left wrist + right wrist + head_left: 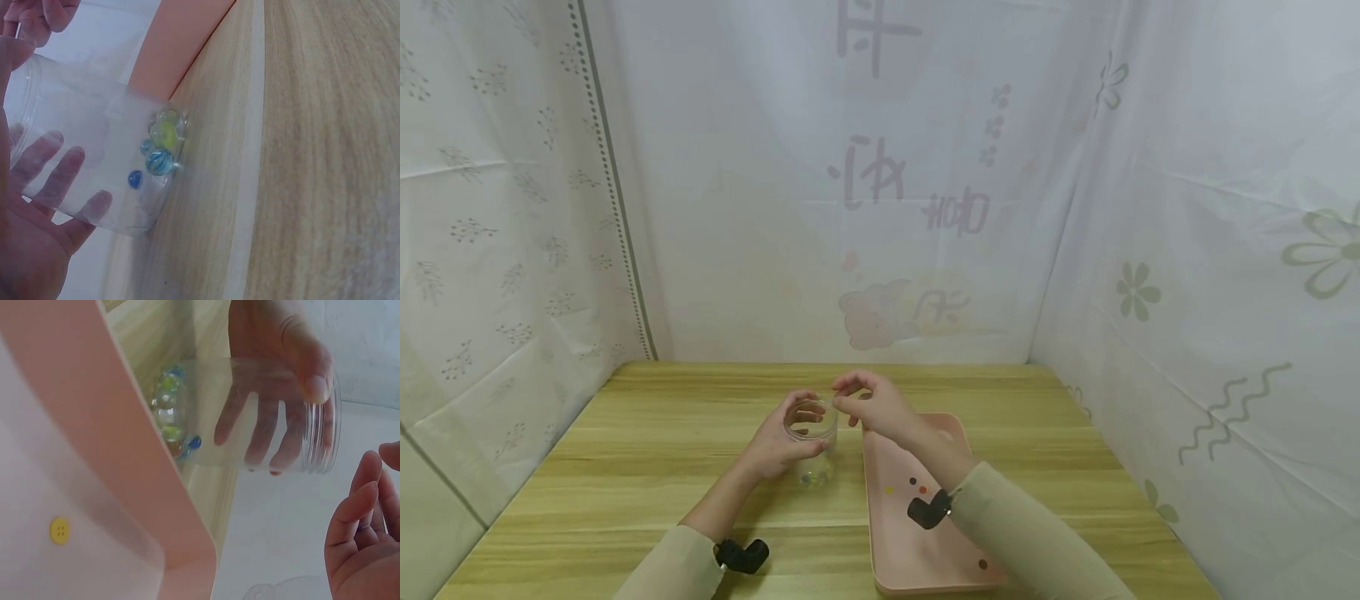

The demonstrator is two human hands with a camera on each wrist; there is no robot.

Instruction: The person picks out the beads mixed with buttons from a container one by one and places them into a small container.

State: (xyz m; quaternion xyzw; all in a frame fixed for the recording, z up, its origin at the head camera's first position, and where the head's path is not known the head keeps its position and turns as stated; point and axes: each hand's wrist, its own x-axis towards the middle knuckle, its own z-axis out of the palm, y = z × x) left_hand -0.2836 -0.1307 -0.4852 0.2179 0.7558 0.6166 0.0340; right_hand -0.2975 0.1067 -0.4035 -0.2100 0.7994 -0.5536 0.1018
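Note:
My left hand (771, 443) grips a clear plastic jar (100, 106) around its upper part, thumb on one side and fingers on the other. The jar stands upright on the table, its threaded mouth uncovered. Glass marbles (167, 415) in blue, green and yellow lie at its bottom. Beside the jar's rim hovers my right hand (878, 408), its fingers loosely bent, with nothing visible between thumb and fingertips in the right wrist view. Below the right forearm lies a pink tray (898, 550), and a yellow button (59, 530) lies in it.
A dark button (913, 481), an orange button (922, 490) and a brown button (982, 564) also lie in the tray. The wood-grain table (700, 400) is bordered by pale printed curtains (760, 208) at the back and sides.

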